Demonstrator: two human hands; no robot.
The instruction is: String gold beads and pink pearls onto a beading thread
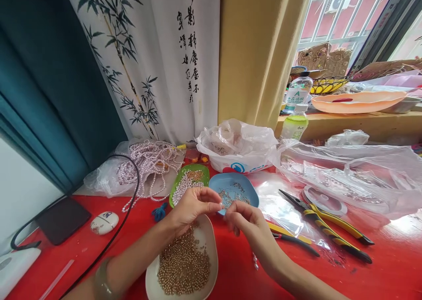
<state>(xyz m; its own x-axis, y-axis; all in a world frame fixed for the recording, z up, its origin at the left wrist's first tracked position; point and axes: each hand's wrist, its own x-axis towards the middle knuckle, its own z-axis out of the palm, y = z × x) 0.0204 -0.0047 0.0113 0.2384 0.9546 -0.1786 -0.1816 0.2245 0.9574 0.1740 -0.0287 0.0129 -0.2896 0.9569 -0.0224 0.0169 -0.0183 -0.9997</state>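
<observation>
Both my hands meet above the red table (389, 265), over the near rim of a blue dish (232, 188) of small metal pins. My left hand (193, 205) is pinched shut at thumb and finger on something too small to make out. My right hand (245, 218) is also pinched, its fingertips almost touching the left ones, and a short beaded strand hangs below its wrist. Under my left hand lies a white dish (211, 243) heaped with gold beads. A green dish (189, 181) with white and gold beads sits just beyond.
Yellow-handled pliers (329, 229) and another dark tool lie right of my hands on clear plastic. Strings of pearls (148, 164) fill a bag at left, with a black cable, a computer mouse (104, 222) and a dark pad. Plastic bags and a windowsill with bottles stand behind.
</observation>
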